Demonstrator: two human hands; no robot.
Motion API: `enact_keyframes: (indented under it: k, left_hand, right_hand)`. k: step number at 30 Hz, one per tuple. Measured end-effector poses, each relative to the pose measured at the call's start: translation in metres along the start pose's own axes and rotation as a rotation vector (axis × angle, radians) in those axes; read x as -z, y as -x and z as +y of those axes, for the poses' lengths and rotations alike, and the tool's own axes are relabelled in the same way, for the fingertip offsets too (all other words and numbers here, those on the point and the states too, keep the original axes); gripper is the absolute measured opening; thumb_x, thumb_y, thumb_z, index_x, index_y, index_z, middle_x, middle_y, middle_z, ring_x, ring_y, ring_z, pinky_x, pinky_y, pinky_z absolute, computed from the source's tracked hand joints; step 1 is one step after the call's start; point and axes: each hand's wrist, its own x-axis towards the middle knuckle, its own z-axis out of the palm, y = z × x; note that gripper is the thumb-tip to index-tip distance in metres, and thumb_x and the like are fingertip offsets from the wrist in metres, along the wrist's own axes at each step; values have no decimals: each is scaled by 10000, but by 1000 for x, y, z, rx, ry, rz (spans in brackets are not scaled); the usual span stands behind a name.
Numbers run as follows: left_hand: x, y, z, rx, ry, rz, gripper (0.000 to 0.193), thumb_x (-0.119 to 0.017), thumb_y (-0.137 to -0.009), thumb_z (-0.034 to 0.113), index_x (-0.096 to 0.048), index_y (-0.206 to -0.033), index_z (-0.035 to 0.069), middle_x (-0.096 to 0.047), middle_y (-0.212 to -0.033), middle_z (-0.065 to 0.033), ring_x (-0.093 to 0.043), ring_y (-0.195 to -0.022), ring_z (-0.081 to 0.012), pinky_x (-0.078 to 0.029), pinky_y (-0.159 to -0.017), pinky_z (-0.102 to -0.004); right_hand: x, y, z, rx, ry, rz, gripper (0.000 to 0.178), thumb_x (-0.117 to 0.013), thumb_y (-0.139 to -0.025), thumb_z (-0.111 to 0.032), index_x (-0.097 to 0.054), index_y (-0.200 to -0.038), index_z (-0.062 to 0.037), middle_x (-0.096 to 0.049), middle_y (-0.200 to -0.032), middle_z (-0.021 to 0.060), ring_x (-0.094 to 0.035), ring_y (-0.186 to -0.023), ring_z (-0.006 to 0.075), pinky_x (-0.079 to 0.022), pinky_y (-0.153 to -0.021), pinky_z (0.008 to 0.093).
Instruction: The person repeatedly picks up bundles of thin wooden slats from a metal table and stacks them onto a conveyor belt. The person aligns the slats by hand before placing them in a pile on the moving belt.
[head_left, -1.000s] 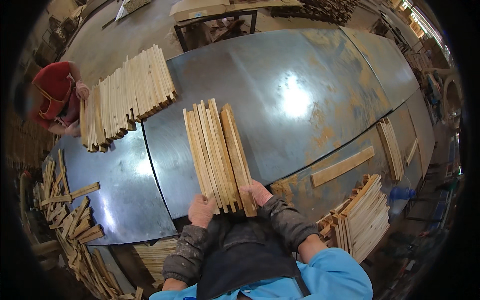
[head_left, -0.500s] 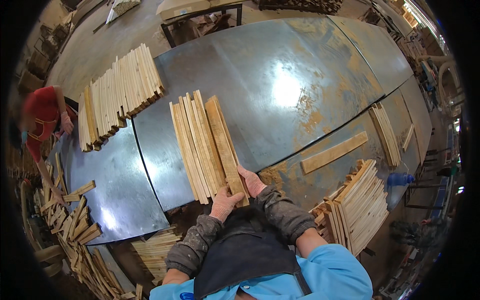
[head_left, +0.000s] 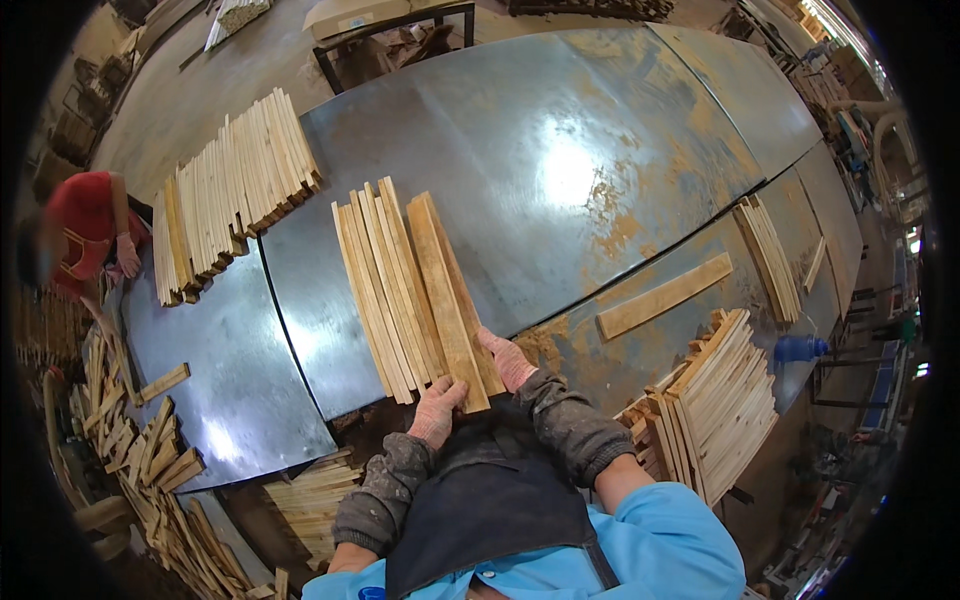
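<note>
Two flat wooden boards lie side by side under my hands on the metal table (head_left: 520, 130), their near ends toward me. My left hand (head_left: 437, 412), in a pale pink glove, grips the near end of the left wooden board (head_left: 447, 310), thumb on top. On the other side, my right hand (head_left: 507, 360), gloved too, is closed at the edge of the right wooden board (head_left: 487, 375); its fingertips are partly hidden. Just left of these boards stands a row of narrow wooden slats (head_left: 375, 290), set close together.
A longer row of slats (head_left: 235, 190) stands at the far left, near a person in red (head_left: 85, 220). Loose offcuts (head_left: 150, 450) pile up below. To the right are a single board (head_left: 665, 295), a slat stack (head_left: 720, 410) and a blue bottle (head_left: 800, 348).
The two boards have spread apart at their near ends, where they overlapped more before. My left hand has shifted slightly left and nearer to me. The person in red has drawn an arm back.
</note>
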Motion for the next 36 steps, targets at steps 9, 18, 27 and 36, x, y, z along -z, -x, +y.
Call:
enact_keyframes:
  k: [9, 18, 27, 36]
  left_hand:
    - [-10, 16, 22, -68, -109, 32, 299, -712, -1066, 245, -711, -1260, 17, -713, -1029, 11, -623, -855, -89, -522, -754, -274]
    - [2, 37, 19, -109, -111, 92, 358, -707, -1054, 140, -662, -1354, -50, -744, -1201, -57, -682, -1064, -135, -546, -963, -300]
    - [0, 45, 10, -66, -126, 11, 398, -733, -1038, 160, -652, -1361, -58, -728, -1182, -52, -660, -1030, -127, -541, -926, -299]
    - [-21, 33, 34, 111, -459, -216, 371, -771, -1024, 251, -724, -1261, -30, -734, -1068, -60, -664, -991, -126, -552, -899, -315]
  right_hand:
    - [29, -45, 19, 355, 706, 134, 553, -586, -1140, -420, -615, -1491, 7, -721, -1393, 127, -667, -1251, 280, -501, -1064, 390]
    - [-4, -98, 29, 371, 1357, 158, 449, -602, -1120, -357, -608, -1482, -92, -738, -1265, 239, -702, -1153, 413, -555, -967, 456]
    - [9, -58, 13, 126, 336, 132, 442, -575, -1138, -434, -670, -1391, -85, -742, -1244, 31, -678, -1126, 172, -538, -989, 334]
    - [-24, 42, -1, 389, 386, 249, 389, -683, -1080, -255, -694, -1353, 21, -730, -1211, 58, -656, -1083, 155, -544, -937, 337]
